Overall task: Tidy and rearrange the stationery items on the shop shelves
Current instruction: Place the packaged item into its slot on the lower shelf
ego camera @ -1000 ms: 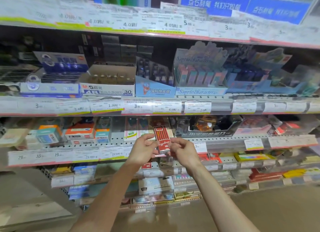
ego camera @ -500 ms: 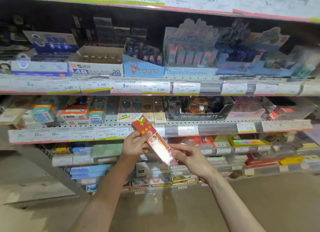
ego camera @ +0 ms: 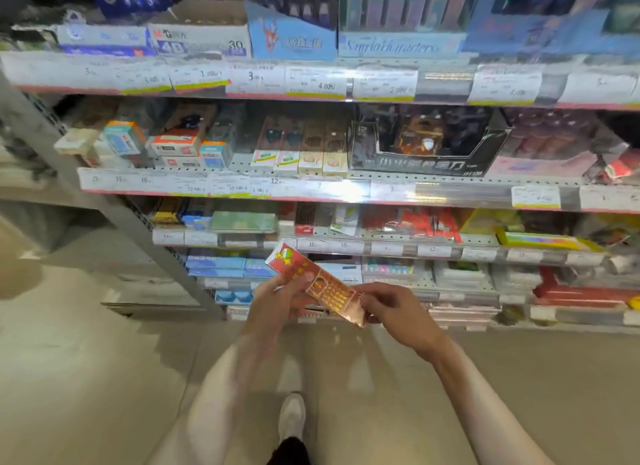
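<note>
A long red packet (ego camera: 313, 282) with gold print and a green mark at its top is held tilted in front of the lower shelves. My left hand (ego camera: 277, 300) grips its upper left part from below. My right hand (ego camera: 393, 308) pinches its shiny lower right end. The packet hangs apart from the shelves, in the air over the floor. Behind it stand blue boxes (ego camera: 221, 265) and a white pack on the fourth shelf.
Several tiers of shelves with price strips (ego camera: 311, 187) hold small boxes (ego camera: 180, 145), a black display tray (ego camera: 426, 149) and red packs (ego camera: 429, 223). A grey upright (ego camera: 104, 204) slants at the left. My white shoe (ego camera: 292, 418) stands on the beige floor.
Both hands have lowered the red packet from the second shelf's height to the lower shelves and turned it from upright to slanted. The view has tipped down toward the floor.
</note>
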Demonstrator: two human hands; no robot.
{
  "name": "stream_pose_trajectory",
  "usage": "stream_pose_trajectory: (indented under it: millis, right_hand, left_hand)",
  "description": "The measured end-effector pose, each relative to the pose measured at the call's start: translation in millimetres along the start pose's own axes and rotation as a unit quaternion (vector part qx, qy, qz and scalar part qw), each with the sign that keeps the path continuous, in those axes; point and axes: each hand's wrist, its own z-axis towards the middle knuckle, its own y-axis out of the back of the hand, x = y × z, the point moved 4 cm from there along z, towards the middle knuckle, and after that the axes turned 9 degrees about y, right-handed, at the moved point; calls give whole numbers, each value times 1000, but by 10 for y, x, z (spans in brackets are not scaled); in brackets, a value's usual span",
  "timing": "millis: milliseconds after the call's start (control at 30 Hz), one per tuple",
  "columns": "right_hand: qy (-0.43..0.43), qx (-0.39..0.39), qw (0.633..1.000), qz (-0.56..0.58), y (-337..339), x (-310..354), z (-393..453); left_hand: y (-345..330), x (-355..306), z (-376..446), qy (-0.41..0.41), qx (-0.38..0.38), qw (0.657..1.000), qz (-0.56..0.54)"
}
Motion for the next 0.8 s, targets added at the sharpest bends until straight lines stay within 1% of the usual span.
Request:
stream_pose_trajectory:
  millis: [167,267,300,400,467,533,567,600,633,700,733,800]
  right_hand:
    - [-14,5,999,31,-164,-166,236]
    - [-18,-36,998,55,-232,-326,514]
    - [-20,-39,997,62,-271,-390,614]
    - [-21,-56,994,96,-369,-593,864]
    - [-20,-82,989,120,-407,-727,986]
    - [-16,-112,985,134,-422,-822,1117]
    - [-11,-124,983,137,-428,-848,1193]
    - [-6,-137,981,141,-423,-874,1278]
    - [0,-152,978,142,-418,-876,1348]
    - [19,-175,975,135,-404,-871,1521]
    - [28,-176,975,131,-413,-862,1601]
    - [38,-173,976,124,-450,-841,1750]
  left_hand:
    - [116,41,456,-6,-27,999,23]
    - [104,17,899,-35,-7,998,51]
    - [107,16,1044,-45,-5,997,58]
    - [120,-2,1434,-95,-12,990,107]
    - [115,27,1662,-129,-11,983,130]
    - [105,68,1843,-157,-7,979,130]
    - [125,103,1936,-185,-16,972,146]
    - [165,128,2020,-233,-36,953,191]
    - [214,153,2090,-286,-59,925,243]
    - [289,195,2242,-368,-89,859,345]
    - [315,198,2289,-385,-96,834,383]
    - [351,165,2352,-387,-104,806,435]
